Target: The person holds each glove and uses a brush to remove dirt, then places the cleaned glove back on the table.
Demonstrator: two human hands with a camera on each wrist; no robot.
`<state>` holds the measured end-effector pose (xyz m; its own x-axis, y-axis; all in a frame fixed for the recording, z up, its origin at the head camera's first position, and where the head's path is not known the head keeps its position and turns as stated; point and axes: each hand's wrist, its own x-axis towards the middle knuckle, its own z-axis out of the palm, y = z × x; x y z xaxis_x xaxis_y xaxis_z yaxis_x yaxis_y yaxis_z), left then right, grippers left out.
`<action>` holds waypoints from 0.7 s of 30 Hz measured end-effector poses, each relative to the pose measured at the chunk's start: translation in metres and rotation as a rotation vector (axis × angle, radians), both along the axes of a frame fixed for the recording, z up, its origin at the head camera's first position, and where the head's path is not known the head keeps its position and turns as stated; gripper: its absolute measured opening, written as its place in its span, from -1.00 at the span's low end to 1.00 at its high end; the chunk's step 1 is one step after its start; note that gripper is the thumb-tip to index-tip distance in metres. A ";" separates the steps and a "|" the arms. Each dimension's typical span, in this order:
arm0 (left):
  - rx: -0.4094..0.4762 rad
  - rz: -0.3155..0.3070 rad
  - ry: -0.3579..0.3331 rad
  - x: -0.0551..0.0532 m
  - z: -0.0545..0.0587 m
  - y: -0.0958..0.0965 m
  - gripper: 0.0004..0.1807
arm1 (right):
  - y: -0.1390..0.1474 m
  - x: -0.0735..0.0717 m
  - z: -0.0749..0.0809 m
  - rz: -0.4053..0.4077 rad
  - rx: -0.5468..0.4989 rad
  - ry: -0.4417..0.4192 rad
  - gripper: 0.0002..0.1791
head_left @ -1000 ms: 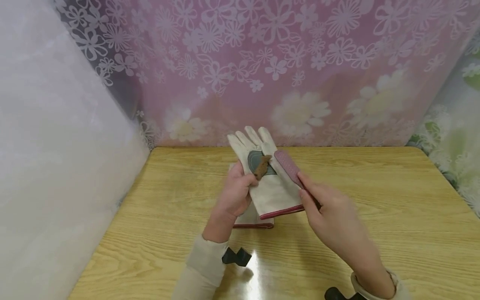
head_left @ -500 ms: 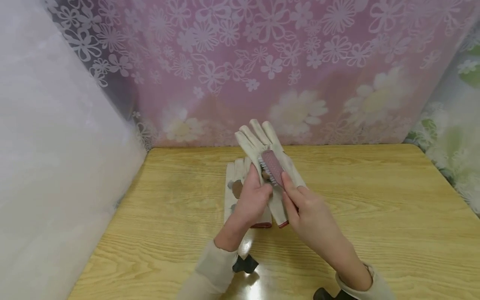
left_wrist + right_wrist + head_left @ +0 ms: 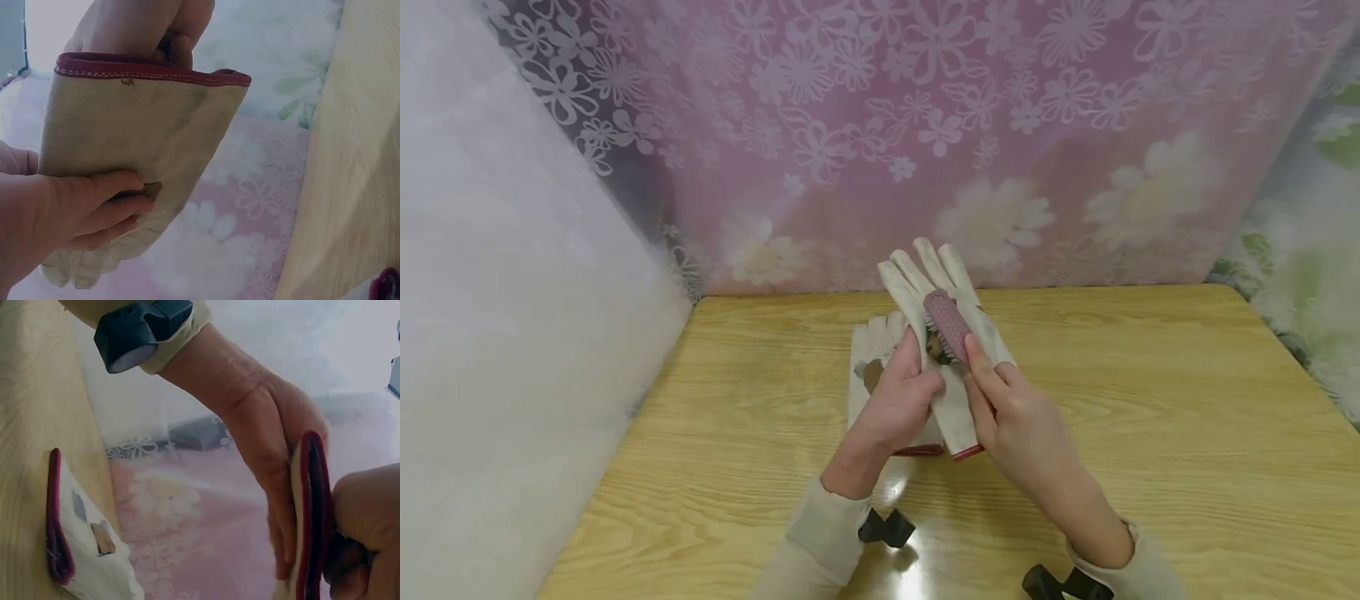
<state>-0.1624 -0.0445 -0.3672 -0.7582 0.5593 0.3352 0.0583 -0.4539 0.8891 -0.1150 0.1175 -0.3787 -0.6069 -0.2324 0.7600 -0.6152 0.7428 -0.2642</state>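
Observation:
My left hand [image 3: 895,408] grips an off-white work glove [image 3: 957,417] with a dark red cuff edge, thumb on its palm side. In the left wrist view several fingers lie across the back of this glove [image 3: 144,125]. My right hand [image 3: 1030,429] holds a pink scrub brush [image 3: 948,323] with pale bristles, laid over the glove's palm. Beside the bristles a brown patch [image 3: 935,346] shows on the palm. The held glove's fingers point up and away. Below and to the left, a second matching glove [image 3: 867,337] lies on the table, partly hidden by my left hand.
A wood-grain table [image 3: 1150,417] spreads under both hands. Behind it hangs a pink flowered backdrop [image 3: 850,200], and a pale sheet [image 3: 535,333] stands along the left side. Dark wrist-worn cameras [image 3: 887,527] sit at both sleeves.
The brush has moved left from the glove's right edge onto its palm. The held glove has shifted slightly right and turned, uncovering more of the glove on the table.

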 end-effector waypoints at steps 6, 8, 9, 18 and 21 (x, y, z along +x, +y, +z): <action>0.105 0.027 -0.099 -0.009 0.004 -0.011 -0.03 | 0.014 -0.003 0.007 0.119 0.040 -0.013 -0.55; 0.123 0.035 -0.119 -0.010 0.004 -0.013 -0.04 | 0.018 -0.002 0.010 0.115 0.030 -0.052 -0.58; 0.128 0.040 -0.129 -0.010 0.004 -0.013 -0.03 | 0.019 -0.001 0.011 0.108 0.019 -0.076 -0.55; 0.155 0.076 -0.183 -0.007 0.002 -0.002 0.01 | 0.022 0.002 0.018 0.140 -0.134 -0.312 -0.45; 0.172 0.090 -0.177 -0.007 0.001 0.000 0.01 | 0.023 0.005 0.020 0.163 -0.208 -0.407 -0.48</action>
